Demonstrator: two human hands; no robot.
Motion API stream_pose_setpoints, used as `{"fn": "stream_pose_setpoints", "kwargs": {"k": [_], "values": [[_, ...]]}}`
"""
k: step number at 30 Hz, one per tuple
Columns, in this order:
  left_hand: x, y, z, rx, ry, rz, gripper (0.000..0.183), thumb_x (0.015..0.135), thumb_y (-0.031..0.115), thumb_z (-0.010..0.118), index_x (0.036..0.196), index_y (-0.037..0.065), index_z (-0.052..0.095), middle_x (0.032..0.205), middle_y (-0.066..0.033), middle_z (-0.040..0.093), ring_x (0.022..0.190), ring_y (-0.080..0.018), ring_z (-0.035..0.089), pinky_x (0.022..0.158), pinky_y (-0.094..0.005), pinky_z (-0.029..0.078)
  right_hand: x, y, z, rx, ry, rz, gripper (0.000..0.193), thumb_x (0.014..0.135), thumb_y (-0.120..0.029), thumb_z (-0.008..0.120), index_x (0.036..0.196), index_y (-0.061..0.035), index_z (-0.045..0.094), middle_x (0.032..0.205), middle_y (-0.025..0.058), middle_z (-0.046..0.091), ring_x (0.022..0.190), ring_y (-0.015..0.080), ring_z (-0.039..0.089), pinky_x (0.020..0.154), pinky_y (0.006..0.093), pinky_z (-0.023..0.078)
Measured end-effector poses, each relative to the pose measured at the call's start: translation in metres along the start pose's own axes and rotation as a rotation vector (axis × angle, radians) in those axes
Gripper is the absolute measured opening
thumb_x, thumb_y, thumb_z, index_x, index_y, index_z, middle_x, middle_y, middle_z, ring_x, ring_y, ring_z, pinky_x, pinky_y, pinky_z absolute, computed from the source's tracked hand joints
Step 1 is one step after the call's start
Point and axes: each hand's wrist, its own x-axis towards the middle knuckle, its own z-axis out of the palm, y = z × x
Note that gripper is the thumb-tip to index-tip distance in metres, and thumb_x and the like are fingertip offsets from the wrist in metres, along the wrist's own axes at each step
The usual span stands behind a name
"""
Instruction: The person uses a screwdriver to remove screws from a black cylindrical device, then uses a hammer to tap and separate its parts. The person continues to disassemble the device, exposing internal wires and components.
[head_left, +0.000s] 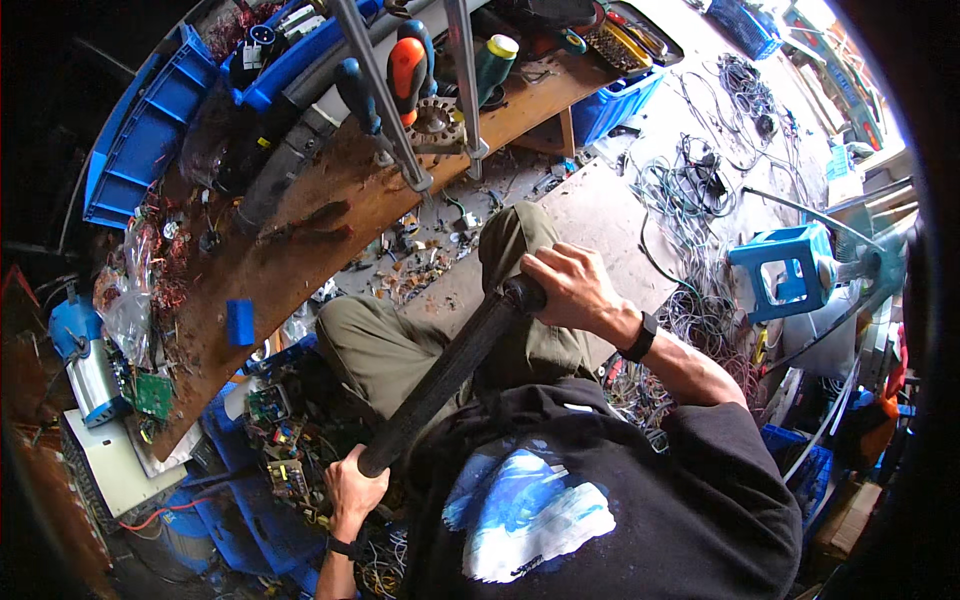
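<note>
A long, thick black tube [450, 375] lies slantwise across my lap, close in front of my shirt. My left hand [357, 487] is closed round its lower left end. My right hand [575, 287] is closed over the upper right end, the fingers bent across the rim. The tube's surface looks dark and rough; whether it is hollow cannot be seen. My knees in olive trousers are beneath it.
Ahead is a wooden bench [290, 290] with a metal frame [468, 80], screwdrivers [407, 75] and a blue block [240, 322]. Circuit boards [285, 425] crowd the left. Tangled cables [690, 190], a blue stool [785, 270] and a fan [880, 255] stand right.
</note>
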Motion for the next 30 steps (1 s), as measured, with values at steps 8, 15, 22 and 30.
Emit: {"fn": "stream_pose_setpoints", "kwargs": {"k": [8, 15, 22, 30], "values": [[0.002, -0.058, -0.018, -0.136, -0.223, 0.245, 0.041, 0.069, 0.021, 0.082, 0.103, -0.001, 0.073, 0.088, -0.0258, 0.073, 0.085, -0.0411, 0.073, 0.073, -0.0435, 0.061, 0.013, -0.007, -0.042, 0.333, -0.516, -0.243, 0.033, 0.068, -0.025, 0.080, 0.089, -0.0048, 0.065, 0.074, 0.0148, 0.068, 0.070, 0.0356, 0.070, 0.062, 0.0452, 0.056], [0.035, -0.056, -0.021, -0.146, -0.265, 0.286, 0.031, 0.068, 0.017, 0.083, 0.093, 0.003, 0.069, 0.080, -0.0226, 0.070, 0.079, -0.0434, 0.070, 0.066, -0.0447, 0.057, 0.015, -0.031, -0.061, 0.330, -0.484, -0.191, 0.033, 0.070, -0.027, 0.079, 0.088, -0.0026, 0.064, 0.072, 0.0147, 0.068, 0.067, 0.0364, 0.070, 0.061, 0.0462, 0.056], [0.028, -0.037, -0.037, -0.165, -0.161, 0.145, 0.030, 0.070, 0.020, 0.081, 0.093, 0.004, 0.069, 0.081, -0.0198, 0.072, 0.079, -0.0389, 0.073, 0.068, -0.0441, 0.057, 0.025, -0.026, -0.051, 0.032, -0.132, -0.106, 0.048, 0.073, -0.025, 0.080, 0.111, -0.0062, 0.057, 0.086, 0.0093, 0.065, 0.078, 0.0321, 0.068, 0.066, 0.0446, 0.056], [-0.006, -0.024, -0.013, -0.203, -0.090, 0.129, 0.038, 0.072, 0.021, 0.085, 0.103, 0.002, 0.074, 0.084, -0.0191, 0.075, 0.079, -0.0295, 0.077, 0.071, -0.0388, 0.058, 0.011, -0.032, -0.049, 0.026, 0.147, -0.189, 0.048, 0.059, -0.021, 0.079, 0.104, -0.0109, 0.062, 0.084, 0.0047, 0.057, 0.075, 0.0237, 0.061, 0.063, 0.0379, 0.052]]}}
